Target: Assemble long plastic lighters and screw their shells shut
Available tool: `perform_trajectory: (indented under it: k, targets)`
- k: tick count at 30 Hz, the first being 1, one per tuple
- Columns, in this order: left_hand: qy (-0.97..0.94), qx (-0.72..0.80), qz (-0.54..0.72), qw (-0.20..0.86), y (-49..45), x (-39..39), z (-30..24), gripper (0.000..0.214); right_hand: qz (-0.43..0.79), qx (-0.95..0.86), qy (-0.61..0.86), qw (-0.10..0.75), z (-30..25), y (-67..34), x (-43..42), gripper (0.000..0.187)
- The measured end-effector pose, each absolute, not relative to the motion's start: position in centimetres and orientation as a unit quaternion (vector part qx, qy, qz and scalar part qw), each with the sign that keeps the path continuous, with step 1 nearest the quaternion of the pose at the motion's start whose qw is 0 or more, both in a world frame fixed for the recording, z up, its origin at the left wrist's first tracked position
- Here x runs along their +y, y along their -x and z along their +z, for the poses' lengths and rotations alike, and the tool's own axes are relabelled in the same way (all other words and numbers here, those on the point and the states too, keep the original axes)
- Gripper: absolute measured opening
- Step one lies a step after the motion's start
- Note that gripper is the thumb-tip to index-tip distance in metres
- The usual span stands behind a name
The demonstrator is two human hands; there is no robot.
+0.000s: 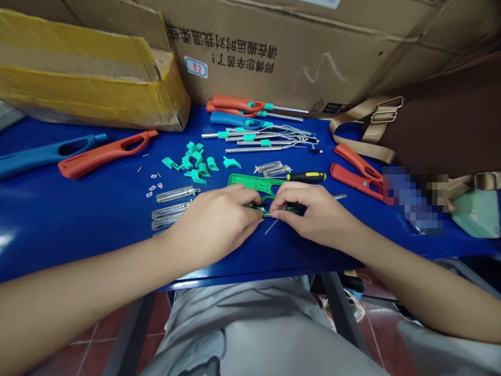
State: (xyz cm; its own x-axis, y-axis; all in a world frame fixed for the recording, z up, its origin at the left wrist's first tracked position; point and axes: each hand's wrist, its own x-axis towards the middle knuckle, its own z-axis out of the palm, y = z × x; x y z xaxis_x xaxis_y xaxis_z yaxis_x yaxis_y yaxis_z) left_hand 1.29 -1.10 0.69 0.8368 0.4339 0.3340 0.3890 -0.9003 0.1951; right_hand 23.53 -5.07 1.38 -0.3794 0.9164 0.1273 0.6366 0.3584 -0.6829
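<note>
A green lighter casing half (pixel 266 213) with small parts in it lies between my two hands, mostly hidden by the fingers. My left hand (pixel 227 216) is closed on its left end. My right hand (pixel 309 209) pinches its middle, thumb against fingertips. Below the right thumb a thin clear tube (pixel 271 226) sticks out, and a metal rod tip (pixel 340 197) shows past the right knuckles. Just behind the hands is another green casing half (pixel 250 182). A yellow-and-black screwdriver (pixel 307 176) touches the area behind my right hand. Clear fuel tanks (pixel 172 195) lie beside my left hand.
Teal plastic pieces (pixel 193 156) and metal lighter tubes with wires (pixel 254 150) lie farther back. Orange casings (pixel 109 154) and blue casings (pixel 50 152) are at left, more orange casings (pixel 358 180) at right. Cardboard boxes (pixel 250 31) and a brown bag with straps (pixel 438 115) border the blue table (pixel 97 219).
</note>
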Motion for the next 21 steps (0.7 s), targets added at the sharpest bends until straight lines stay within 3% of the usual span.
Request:
perform_trajectory:
  k: [13, 21]
  targets:
    - [-0.958, 0.212, 0.184, 0.052, -1.2, -1.1, 1.0, 0.025, 0.213, -0.824, 0.472, 0.23, 1.6, -26.5, -6.2, 0.006]
    - [-0.956, 0.213, 0.191, 0.062, -1.2, -1.1, 0.8, 0.022, 0.156, -0.867, 0.425, 0.208, 1.2, -26.6, -6.6, 0.012]
